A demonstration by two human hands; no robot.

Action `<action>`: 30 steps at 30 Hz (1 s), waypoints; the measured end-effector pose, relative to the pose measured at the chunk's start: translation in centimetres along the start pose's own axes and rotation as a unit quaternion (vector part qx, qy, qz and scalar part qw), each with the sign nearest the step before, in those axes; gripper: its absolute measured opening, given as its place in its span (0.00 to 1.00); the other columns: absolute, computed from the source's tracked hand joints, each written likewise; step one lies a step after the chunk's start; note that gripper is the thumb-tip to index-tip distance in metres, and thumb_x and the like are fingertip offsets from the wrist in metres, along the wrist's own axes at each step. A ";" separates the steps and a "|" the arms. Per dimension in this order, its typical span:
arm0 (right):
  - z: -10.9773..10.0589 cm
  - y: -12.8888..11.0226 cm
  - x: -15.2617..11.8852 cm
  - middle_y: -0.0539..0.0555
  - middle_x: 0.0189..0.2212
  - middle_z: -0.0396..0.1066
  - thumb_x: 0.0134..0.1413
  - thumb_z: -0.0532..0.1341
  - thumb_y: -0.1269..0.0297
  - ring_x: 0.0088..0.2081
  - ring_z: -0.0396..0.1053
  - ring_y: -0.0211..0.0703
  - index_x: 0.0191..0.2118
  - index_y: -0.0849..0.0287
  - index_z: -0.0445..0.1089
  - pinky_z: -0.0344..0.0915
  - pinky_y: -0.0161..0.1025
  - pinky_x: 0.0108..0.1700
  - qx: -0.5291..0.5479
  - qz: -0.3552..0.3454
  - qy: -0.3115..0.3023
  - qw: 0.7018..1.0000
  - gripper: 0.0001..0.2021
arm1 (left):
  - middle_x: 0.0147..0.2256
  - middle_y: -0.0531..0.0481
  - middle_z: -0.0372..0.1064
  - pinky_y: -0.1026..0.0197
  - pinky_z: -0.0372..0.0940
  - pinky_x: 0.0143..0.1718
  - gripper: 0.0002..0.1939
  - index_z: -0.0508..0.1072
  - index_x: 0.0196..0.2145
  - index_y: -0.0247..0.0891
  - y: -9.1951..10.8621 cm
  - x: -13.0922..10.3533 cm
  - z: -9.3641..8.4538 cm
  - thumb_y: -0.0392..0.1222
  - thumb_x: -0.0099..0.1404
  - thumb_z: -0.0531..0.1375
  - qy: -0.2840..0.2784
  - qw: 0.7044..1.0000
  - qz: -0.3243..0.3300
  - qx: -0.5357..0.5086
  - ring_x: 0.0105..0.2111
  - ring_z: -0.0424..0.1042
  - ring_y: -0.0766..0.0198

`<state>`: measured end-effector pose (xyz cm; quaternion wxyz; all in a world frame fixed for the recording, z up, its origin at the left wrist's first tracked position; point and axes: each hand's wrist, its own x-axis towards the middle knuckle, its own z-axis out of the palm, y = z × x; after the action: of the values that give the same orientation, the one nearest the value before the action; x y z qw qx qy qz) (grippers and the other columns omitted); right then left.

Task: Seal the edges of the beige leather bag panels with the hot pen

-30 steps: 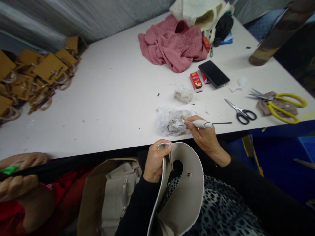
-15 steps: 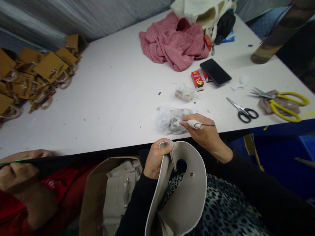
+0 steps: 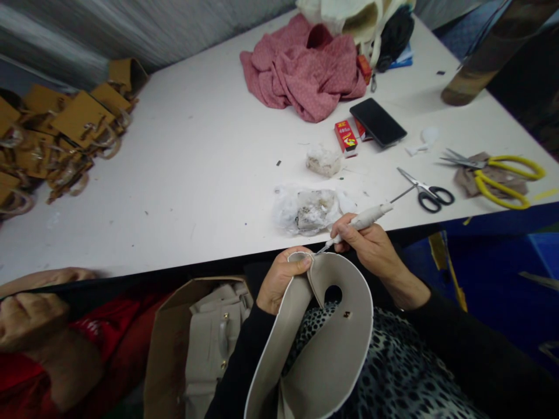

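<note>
"Where the grey panel point(image 3: 321, 366) curls round into a loop, what has hold of it?"

"The left hand point(image 3: 279, 276). Its thumb and fingers pinch the panel's upper edge, and the piece is held above the person's lap point(image 3: 393, 355), just off the near side of the table point(image 3: 196, 145)."

"And the right hand point(image 3: 373, 247)?"

"Its fingers are wrapped about a white-handled tool point(image 3: 371, 216), gripping near the lower end. The narrow tip is at the panel's rim, right beside the left thumb; whether it touches is too small to tell. A thin metal rod point(image 3: 402, 194) juts from the other end, toward the black-handled scissors point(image 3: 430, 195)."

"What lies nearest on the table?"

"A whitish block in crumpled plastic point(image 3: 317, 209), just beyond the hands, with a smaller block point(image 3: 323, 162) behind it. Over to the right, yellow-handled scissors point(image 3: 483, 165) lie on a brown cloth scrap point(image 3: 502, 183)."

"Farther back?"

"A red box point(image 3: 346, 138) near a black phone point(image 3: 378, 122), then a heap of pink cloth point(image 3: 301, 70). Brown handbags point(image 3: 81, 119) are piled at the far left."

"And below the edge?"

"A cardboard box point(image 3: 163, 349) holding grey bags point(image 3: 205, 355); left of that, another person in red point(image 3: 116, 323)."
</note>
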<state>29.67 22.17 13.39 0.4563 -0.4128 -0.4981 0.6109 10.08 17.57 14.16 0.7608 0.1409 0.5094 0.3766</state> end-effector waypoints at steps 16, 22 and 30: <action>-0.2 -0.6 0.0 0.50 0.25 0.70 0.67 0.59 0.43 0.26 0.69 0.38 0.33 0.58 0.73 0.66 0.36 0.30 -0.088 -0.025 -0.050 0.995 0.22 | 0.24 0.51 0.72 0.62 0.63 0.29 0.19 0.75 0.31 0.34 -0.1 -0.3 0.6 0.42 0.46 0.77 0.001 1.000 0.001 -0.015 0.23 0.69 0.65; -0.2 -0.6 0.3 0.50 0.25 0.69 0.68 0.58 0.43 0.27 0.67 0.38 0.33 0.58 0.73 0.65 0.37 0.31 -0.108 -0.034 -0.069 0.991 0.23 | 0.25 0.51 0.72 0.62 0.64 0.30 0.19 0.75 0.32 0.35 -0.2 -0.3 0.7 0.42 0.47 0.77 0.003 1.000 -0.001 -0.019 0.24 0.69 0.66; -0.1 -0.2 0.3 0.50 0.27 0.69 0.69 0.58 0.46 0.28 0.67 0.37 0.31 0.58 0.72 0.65 0.36 0.32 -0.098 -0.020 -0.077 0.992 0.21 | 0.25 0.52 0.72 0.63 0.63 0.30 0.17 0.75 0.33 0.35 -0.9 0.1 0.4 0.42 0.50 0.76 -0.013 1.000 0.001 -0.024 0.24 0.69 0.66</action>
<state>29.69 22.53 13.52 0.3861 -0.3972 -0.5973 0.5800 10.83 17.09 13.78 0.7699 0.1279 0.4905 0.3877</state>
